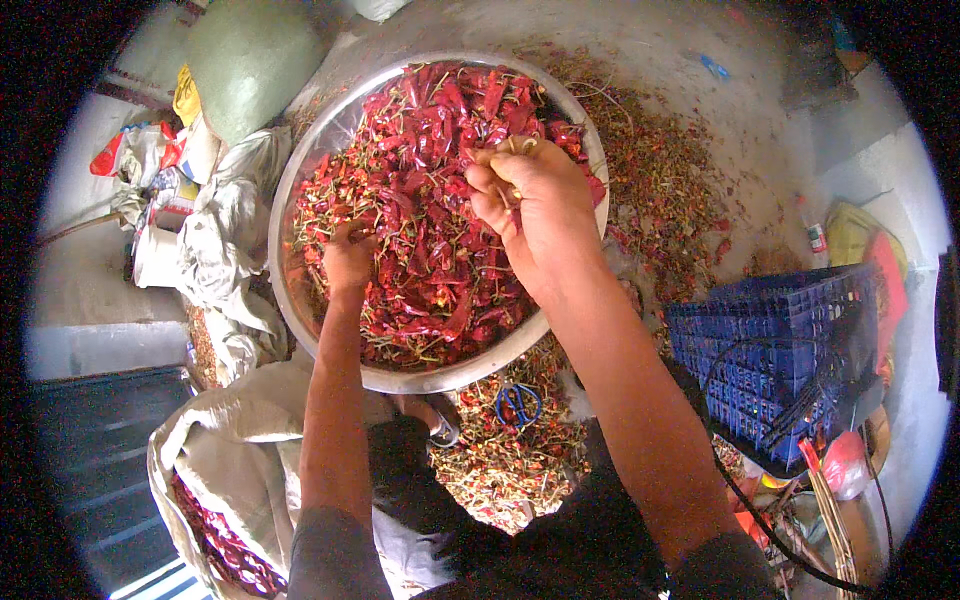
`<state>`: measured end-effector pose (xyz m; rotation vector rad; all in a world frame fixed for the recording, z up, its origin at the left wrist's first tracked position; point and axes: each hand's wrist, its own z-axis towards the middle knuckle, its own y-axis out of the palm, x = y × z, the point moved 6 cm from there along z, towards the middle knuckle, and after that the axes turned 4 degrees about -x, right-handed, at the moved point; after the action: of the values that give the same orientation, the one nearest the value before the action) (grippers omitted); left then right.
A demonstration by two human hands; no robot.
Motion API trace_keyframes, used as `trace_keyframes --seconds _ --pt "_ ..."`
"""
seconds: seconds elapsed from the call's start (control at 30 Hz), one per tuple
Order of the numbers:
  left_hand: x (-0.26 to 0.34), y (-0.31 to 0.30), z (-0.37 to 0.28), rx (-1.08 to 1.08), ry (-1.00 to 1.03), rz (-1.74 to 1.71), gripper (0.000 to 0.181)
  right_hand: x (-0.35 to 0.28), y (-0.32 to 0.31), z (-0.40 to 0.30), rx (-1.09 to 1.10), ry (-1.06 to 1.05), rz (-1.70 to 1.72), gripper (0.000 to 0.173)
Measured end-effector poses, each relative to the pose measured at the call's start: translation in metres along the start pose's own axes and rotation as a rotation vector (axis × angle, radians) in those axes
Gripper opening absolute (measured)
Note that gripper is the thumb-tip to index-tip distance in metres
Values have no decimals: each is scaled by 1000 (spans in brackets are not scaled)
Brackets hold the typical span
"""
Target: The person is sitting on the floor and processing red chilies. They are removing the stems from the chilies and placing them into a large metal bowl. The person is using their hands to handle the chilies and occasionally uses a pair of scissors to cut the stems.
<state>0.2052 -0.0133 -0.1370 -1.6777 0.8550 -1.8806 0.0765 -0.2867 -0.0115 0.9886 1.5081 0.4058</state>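
Note:
A wide metal basin [283, 187] is heaped with dried red chili peppers [442, 202], many with pale stems. My left hand [349, 259] reaches down into the heap at the basin's left side, its fingertips among the peppers; whether it grips one cannot be told. Over the right part of the heap, my right hand [529, 184] is raised with its fingers curled round pale stem-like pieces. A small red bit shows by its fingertips. The palm is partly hidden by the fingers.
An open woven sack [232, 420] with red peppers stands lower left. White sacks [240, 217] lie left of the basin. Stems and pepper scraps [660, 180] litter the floor. A blue plastic crate [765, 352] stands at the right, and blue-handled scissors [517, 405] lie below the basin.

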Motion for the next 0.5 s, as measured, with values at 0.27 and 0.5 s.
trace_keyframes --seconds 0.27,0.5 --pt "6 96 45 -317 135 718 37 -9 -6 -7 -45 88 -157 16" --pt "3 49 27 -217 173 662 21 -5 9 -18 -83 127 -412 25"
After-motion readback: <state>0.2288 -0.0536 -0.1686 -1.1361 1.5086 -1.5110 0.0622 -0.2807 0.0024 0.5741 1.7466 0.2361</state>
